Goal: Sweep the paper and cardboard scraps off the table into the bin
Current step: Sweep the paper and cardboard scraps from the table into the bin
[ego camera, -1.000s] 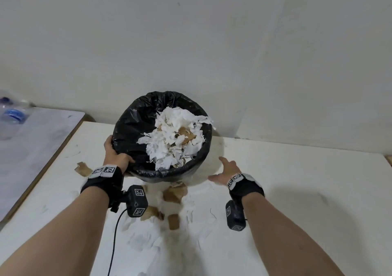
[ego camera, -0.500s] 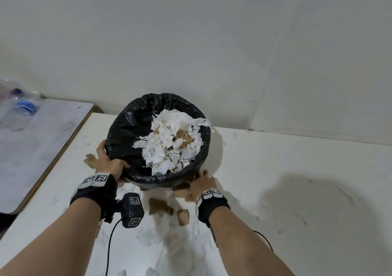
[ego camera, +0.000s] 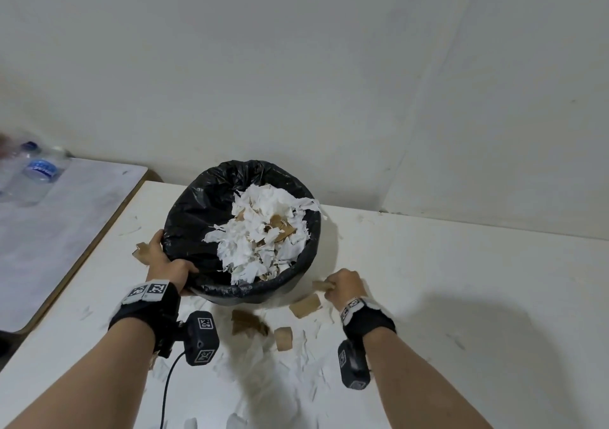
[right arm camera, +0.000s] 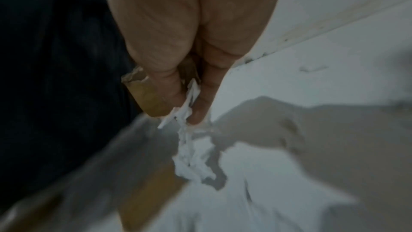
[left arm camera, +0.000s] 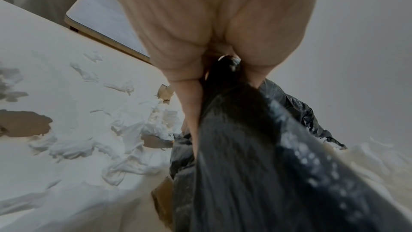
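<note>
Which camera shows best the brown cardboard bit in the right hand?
The right wrist view: the cardboard piece fills it, pinched by the fingers. The head view shows only a small tip; the left wrist view misses it.

- The scene is seen by the head view from above and behind both forearms, looking forward and down over the table (ego camera: 461, 280) toward the wall.
- The left wrist view is set just behind the left hand (left arm camera: 211, 24), looking along it, very near the bin (left arm camera: 256, 165).
- The right wrist view is set just behind the right hand (right arm camera: 189, 33), close and blurred.
- The bin, table and scraps (ego camera: 306, 305) are shared by all three views.
</note>
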`<action>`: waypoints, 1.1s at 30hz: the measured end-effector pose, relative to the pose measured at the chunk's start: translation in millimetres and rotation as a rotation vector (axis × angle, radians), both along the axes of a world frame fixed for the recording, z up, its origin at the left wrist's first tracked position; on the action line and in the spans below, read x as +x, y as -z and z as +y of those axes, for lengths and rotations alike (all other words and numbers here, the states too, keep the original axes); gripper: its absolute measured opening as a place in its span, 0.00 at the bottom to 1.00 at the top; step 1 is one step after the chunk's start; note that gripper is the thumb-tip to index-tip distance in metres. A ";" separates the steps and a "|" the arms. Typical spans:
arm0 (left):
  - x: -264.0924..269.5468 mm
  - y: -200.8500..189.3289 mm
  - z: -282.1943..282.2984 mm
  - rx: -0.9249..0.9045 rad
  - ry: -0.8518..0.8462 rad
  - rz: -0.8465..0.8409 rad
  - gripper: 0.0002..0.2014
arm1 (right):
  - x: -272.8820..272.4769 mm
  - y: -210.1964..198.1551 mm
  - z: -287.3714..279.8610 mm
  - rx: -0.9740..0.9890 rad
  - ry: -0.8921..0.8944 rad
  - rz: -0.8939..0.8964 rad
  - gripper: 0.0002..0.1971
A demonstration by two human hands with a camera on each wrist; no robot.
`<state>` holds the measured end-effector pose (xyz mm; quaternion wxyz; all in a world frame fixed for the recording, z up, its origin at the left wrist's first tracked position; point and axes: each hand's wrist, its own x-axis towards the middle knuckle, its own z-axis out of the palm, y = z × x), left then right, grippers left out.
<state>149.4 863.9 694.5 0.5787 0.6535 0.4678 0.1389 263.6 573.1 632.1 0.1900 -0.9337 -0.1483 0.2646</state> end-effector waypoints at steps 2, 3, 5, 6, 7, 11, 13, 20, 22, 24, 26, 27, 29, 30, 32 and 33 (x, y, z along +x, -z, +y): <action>-3.9 -5.0 -6.1 0.021 0.008 0.006 0.47 | 9.6 -33.1 -11.6 0.117 0.120 -0.062 0.07; -6.2 -6.4 -7.1 0.022 0.008 0.003 0.47 | 15.9 -51.7 -15.0 0.171 0.162 -0.104 0.06; -10.6 -8.5 -10.9 0.038 0.022 0.000 0.48 | 27.8 -89.0 -19.6 0.262 0.202 -0.204 0.03; -12.2 -10.1 -14.1 0.048 0.036 0.002 0.48 | 32.1 -108.5 -19.9 0.304 0.217 -0.243 0.02; -12.8 -11.3 -17.4 0.057 0.048 0.005 0.49 | 35.0 -124.1 -18.7 0.347 0.238 -0.269 0.02; -2.5 -14.8 -36.9 0.033 0.153 0.029 0.49 | 26.1 -161.9 -0.9 0.484 0.256 -0.296 0.06; 5.8 -17.0 -49.3 0.026 0.213 0.024 0.49 | 16.6 -165.1 8.0 0.498 0.225 -0.243 0.13; 32.2 -11.5 -88.7 0.022 0.268 -0.018 0.47 | 21.3 -164.4 -48.7 0.592 0.213 -0.103 0.30; 37.3 -5.8 -99.3 0.002 0.252 -0.013 0.45 | 27.1 -161.5 -81.0 0.652 0.353 -0.163 0.27; 40.2 -3.4 -107.4 -0.018 0.243 -0.011 0.45 | 26.2 -149.8 -112.4 0.609 0.508 -0.211 0.24; 47.5 2.2 -116.1 -0.023 0.247 -0.026 0.45 | 22.6 -124.2 -143.3 0.454 0.634 -0.185 0.22; 51.4 6.9 -118.3 -0.018 0.251 -0.023 0.46 | 17.7 -106.3 -157.4 0.352 0.667 -0.131 0.23; 56.8 12.3 -123.5 -0.036 0.271 -0.007 0.47 | 1.2 -67.4 -179.3 0.163 0.665 0.021 0.29; 58.3 14.9 -126.3 -0.034 0.283 0.001 0.47 | -9.5 -47.6 -186.2 0.062 0.624 0.101 0.33; 61.2 21.1 -129.9 -0.026 0.294 -0.004 0.47 | -29.7 -13.1 -191.7 -0.136 0.502 0.231 0.43; 61.7 24.3 -131.0 -0.036 0.294 -0.011 0.47 | -38.7 0.7 -190.6 -0.196 0.458 0.277 0.47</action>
